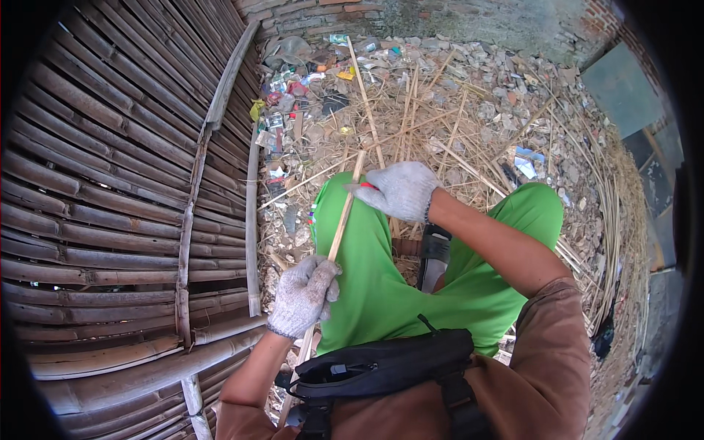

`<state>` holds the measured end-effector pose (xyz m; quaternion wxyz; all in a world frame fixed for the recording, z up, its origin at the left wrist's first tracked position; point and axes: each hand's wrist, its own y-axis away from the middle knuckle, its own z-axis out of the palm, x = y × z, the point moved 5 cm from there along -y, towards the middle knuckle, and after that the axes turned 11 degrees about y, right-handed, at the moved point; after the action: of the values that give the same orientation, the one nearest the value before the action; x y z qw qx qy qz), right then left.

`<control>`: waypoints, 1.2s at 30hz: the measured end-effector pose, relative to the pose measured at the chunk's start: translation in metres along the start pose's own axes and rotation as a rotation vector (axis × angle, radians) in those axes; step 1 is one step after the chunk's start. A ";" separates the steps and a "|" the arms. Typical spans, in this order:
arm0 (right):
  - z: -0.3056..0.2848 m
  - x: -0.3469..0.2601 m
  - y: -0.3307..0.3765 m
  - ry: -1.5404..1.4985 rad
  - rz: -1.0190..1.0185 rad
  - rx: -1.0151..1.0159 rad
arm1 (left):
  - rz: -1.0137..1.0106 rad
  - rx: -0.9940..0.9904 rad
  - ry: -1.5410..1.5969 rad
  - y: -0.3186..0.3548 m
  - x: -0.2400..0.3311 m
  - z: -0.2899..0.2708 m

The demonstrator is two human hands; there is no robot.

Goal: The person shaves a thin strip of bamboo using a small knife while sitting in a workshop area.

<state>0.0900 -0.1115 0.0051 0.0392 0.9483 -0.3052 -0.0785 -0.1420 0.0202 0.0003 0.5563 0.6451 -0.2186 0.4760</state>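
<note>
My left hand, in a whitish knitted glove, is closed around the lower part of a split bamboo strip. The strip slants up and away across my green-clad right-of-hand knee. Near its upper end my right hand, gloved alike, is closed with the thumb side against the strip. A small red piece of a tool shows between its fingers; the rest is hidden by the glove, so its kind cannot be made out.
Bamboo slats form a wall or rack on the left. Loose bamboo strips and shavings lie over rubble and litter ahead. A brick wall closes the far side. Long thin strips lie at right. A black waist bag rests at my lap.
</note>
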 end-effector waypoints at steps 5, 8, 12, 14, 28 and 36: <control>-0.004 -0.002 -0.001 0.067 -0.017 -0.056 | 0.018 -0.006 -0.073 -0.003 0.008 0.007; -0.007 0.000 -0.004 0.064 -0.027 -0.073 | 0.023 -0.009 -0.108 -0.001 0.008 0.008; -0.005 0.018 -0.013 0.103 0.044 -0.077 | 0.047 -0.003 -0.091 0.001 0.008 0.007; 0.004 0.073 -0.019 0.133 0.196 -0.013 | 0.018 -0.011 -0.128 0.022 0.011 0.011; 0.005 0.008 -0.002 -0.032 -0.027 -0.035 | -0.004 -0.013 -0.093 0.003 0.002 -0.002; -0.006 0.003 -0.003 0.054 -0.029 -0.114 | 0.052 0.007 -0.154 0.006 0.012 0.008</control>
<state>0.0949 -0.1111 0.0102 0.1004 0.9506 -0.2852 -0.0708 -0.1385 0.0139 0.0138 0.5229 0.6759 -0.2757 0.4400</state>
